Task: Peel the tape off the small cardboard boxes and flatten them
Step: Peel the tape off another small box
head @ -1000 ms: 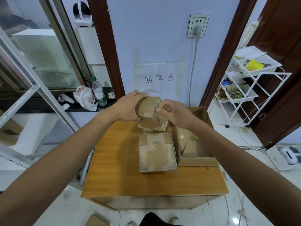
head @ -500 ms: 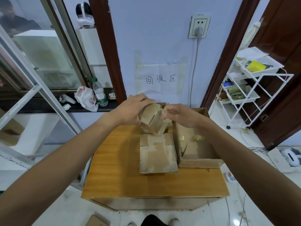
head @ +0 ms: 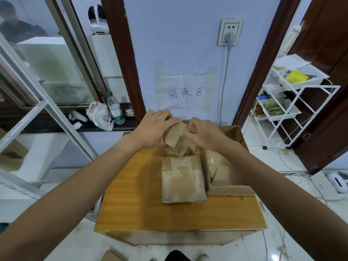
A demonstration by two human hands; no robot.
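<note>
Above the bench point(head: 131, 204), centre frame, both hands point(head: 150, 130) point(head: 205, 134) clasp a small box point(head: 176, 135); light, crushable cardboard, best gripped along edges.

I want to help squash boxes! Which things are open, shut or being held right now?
Small cardboard box: held up in both hands, still unflattened.
Left hand: gripping it.
Right hand: pinching its top edge.
Taped box: shut, resting on the wooden table.
Large carton: open.
Water bottle: capped, upright.
</note>
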